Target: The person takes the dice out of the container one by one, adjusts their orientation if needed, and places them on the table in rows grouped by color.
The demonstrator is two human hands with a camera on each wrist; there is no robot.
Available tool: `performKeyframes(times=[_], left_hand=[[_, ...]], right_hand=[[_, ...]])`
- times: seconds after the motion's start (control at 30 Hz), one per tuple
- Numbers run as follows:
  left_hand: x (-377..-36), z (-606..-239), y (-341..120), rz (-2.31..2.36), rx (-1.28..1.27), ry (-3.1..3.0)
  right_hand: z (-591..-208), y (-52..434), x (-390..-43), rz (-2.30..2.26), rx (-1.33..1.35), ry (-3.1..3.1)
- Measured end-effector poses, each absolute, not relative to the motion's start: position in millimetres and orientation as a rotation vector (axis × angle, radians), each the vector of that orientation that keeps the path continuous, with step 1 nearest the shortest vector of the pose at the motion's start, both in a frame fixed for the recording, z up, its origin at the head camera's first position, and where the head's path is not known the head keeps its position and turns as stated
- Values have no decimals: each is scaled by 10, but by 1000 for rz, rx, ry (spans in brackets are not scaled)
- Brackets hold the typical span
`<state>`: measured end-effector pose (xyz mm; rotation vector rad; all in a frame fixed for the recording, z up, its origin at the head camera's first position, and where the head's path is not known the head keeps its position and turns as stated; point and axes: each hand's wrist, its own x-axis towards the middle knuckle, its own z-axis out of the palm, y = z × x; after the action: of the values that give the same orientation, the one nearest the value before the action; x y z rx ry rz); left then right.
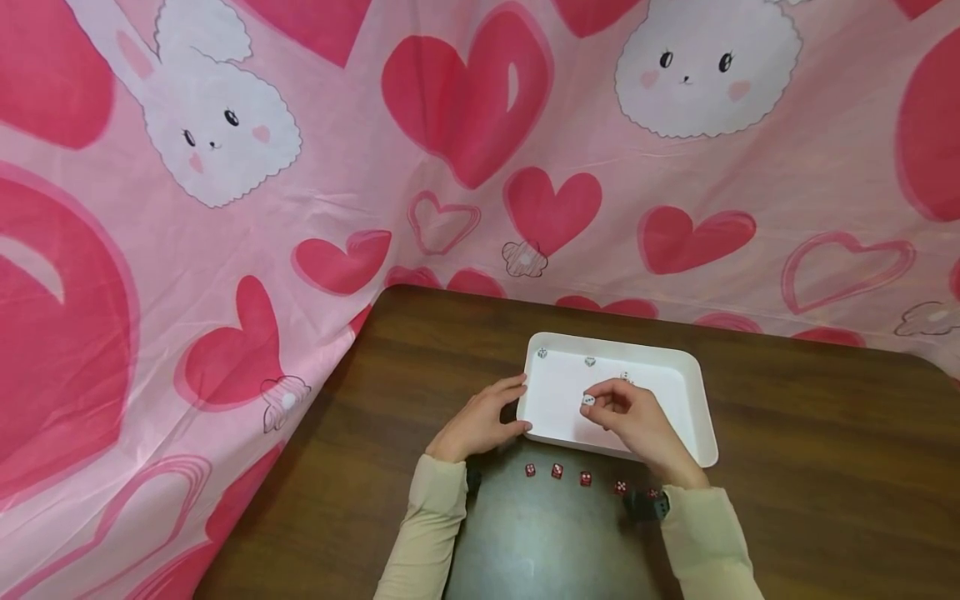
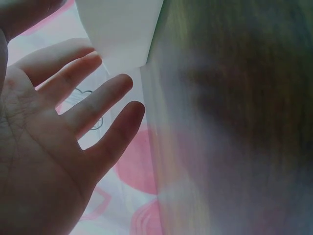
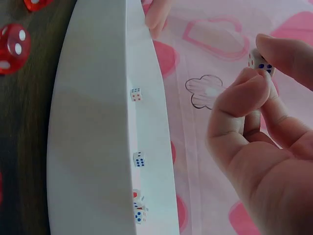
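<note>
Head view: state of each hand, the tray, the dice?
left hand: fingers straight, resting against the tray's left side
right hand: pinching one white die above the tray
white tray: flat on the table, white dice inside
red dice: in a row on the table, outside the tray

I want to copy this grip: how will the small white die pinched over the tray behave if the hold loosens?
The small white cube-shaped die is pinched by just the right hand's fingertips, so it is probably light and may slip. Dropped into the white plastic tray, it would likely tumble, then settle flat.
</note>
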<state>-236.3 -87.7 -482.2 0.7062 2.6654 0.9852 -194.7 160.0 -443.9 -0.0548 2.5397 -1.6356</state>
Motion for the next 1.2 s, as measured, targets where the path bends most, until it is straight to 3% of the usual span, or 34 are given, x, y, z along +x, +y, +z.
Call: performKeyframes(times=[1.2], left_hand=[[-2382,-4812,-920,1009,755,2659]], right_hand=[[-4580,1166,-1501,-1524,-406,2488]])
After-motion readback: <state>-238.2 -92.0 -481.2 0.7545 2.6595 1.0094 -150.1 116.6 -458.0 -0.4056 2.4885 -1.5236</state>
